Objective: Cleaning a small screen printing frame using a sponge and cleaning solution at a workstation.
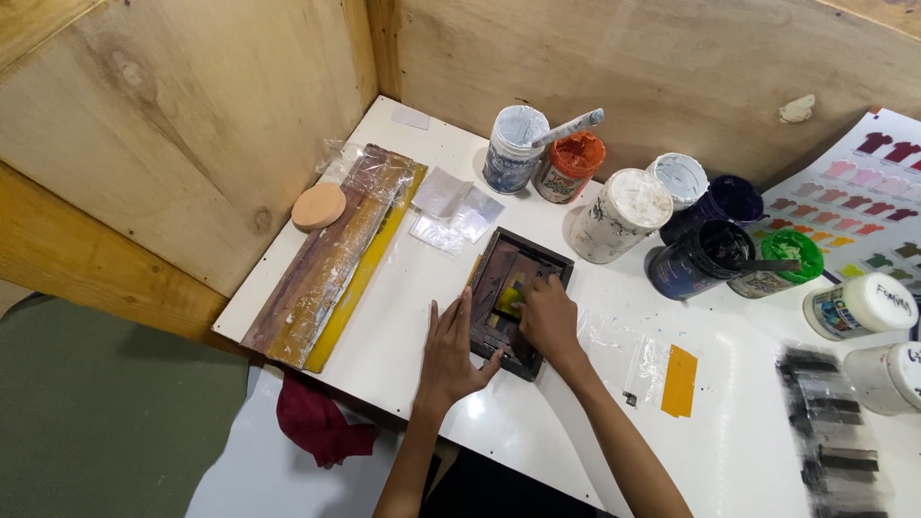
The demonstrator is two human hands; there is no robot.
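Note:
A small dark wooden frame (554,261) lies flat on the white table (413,307). My left hand (450,350) rests open with fingers spread, pressing on the frame's left edge. Inside the frame, my right hand (549,315) is closed on a small yellowish piece (507,299); I cannot tell exactly what the piece is.
Several paint jars (622,213) stand along the back, one orange (570,165), one green (792,257), one holding a stick. A long wrapped squeegee (326,259) and a round sponge (318,205) lie left. Clear plastic pieces (457,209), an orange strip (679,380), a colour chart (863,197), a red cloth (317,422).

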